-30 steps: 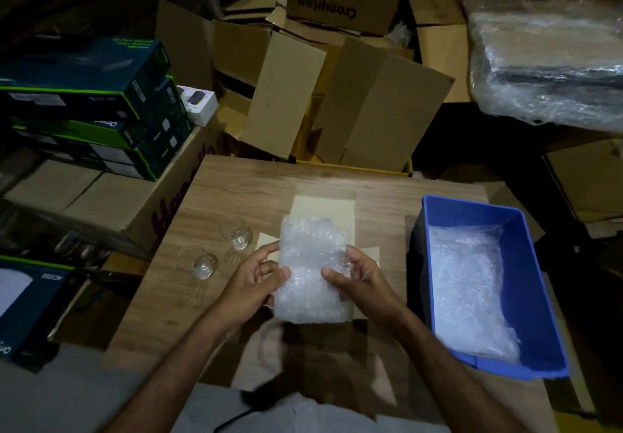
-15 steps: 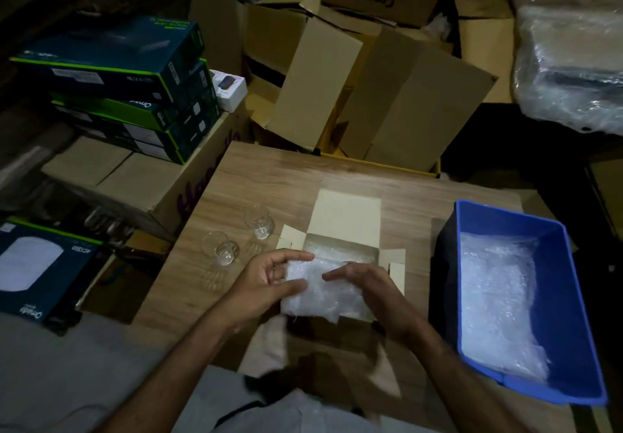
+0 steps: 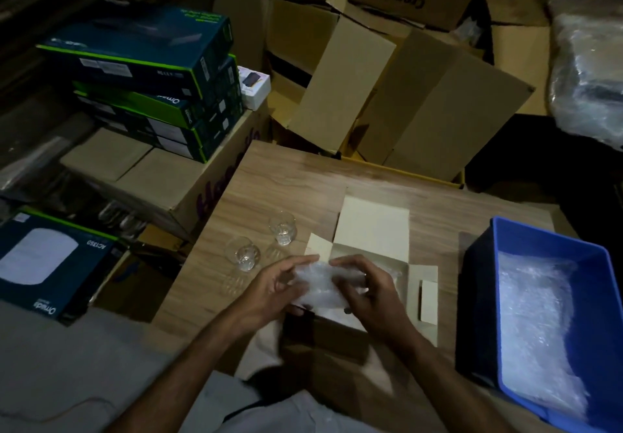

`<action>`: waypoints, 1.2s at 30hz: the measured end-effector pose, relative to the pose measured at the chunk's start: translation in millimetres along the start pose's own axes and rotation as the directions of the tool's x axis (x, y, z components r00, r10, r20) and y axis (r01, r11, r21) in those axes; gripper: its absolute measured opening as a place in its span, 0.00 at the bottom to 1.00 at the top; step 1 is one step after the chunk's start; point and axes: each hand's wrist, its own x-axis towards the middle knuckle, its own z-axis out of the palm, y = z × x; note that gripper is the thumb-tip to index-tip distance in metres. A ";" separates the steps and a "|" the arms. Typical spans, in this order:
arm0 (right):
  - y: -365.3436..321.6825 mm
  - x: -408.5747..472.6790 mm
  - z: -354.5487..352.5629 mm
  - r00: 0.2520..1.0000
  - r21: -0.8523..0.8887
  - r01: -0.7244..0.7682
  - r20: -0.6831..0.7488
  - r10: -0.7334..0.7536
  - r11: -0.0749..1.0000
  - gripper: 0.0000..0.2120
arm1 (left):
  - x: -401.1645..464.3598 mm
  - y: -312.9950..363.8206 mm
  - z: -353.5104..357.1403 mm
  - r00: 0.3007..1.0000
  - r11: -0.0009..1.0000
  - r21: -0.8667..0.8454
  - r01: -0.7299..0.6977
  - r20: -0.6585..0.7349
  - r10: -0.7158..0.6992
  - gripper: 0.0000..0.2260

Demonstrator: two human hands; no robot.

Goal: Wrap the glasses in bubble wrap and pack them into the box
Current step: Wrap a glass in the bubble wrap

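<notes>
A bubble-wrapped bundle (image 3: pixel 318 286) sits at the near left edge of the small open cardboard box (image 3: pixel 372 230) on the wooden table. My left hand (image 3: pixel 274 292) holds the bundle's left side with curled fingers. My right hand (image 3: pixel 369 292) grips its right side from above, over the box opening. More bubble wrap shows inside the box beyond my right hand. Two bare clear glasses stand to the left of the box: one (image 3: pixel 243 254) nearer me, one (image 3: pixel 283 228) farther back.
A blue plastic bin (image 3: pixel 590 260) with bubble wrap sheets (image 3: pixel 536 324) stands at the table's right. Dark green product boxes (image 3: pixel 145 62) are stacked on cartons to the left. Open brown cartons (image 3: pixel 404 105) crowd behind the table's far edge.
The bundle went from upright above the table down into the box mouth, both hands lowering with it. The camera shifted, so the whole scene slid right.
</notes>
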 end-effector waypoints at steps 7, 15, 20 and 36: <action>9.2 21.0 26.1 0.996 -0.037 -0.089 0.019 0.090 0.995 0.16 | 21.5 -5.6 -28.7 0.975 1.000 0.012 0.017 -0.222 -0.014 0.09; 12.7 56.3 42.2 0.993 -0.160 -0.107 -0.063 0.098 0.981 0.13 | 45.0 4.4 -72.3 0.938 0.949 0.307 -0.070 -0.303 0.167 0.13; 11.5 85.4 41.2 0.991 -0.271 -0.060 -0.135 0.023 0.961 0.08 | 84.7 18.7 -103.7 0.913 0.777 0.629 0.037 -0.337 0.229 0.24; 15.5 135.6 59.8 0.987 -0.641 0.085 0.156 0.021 0.763 0.18 | 139.6 1.4 -122.3 0.986 0.652 0.751 -0.104 -0.008 0.166 0.21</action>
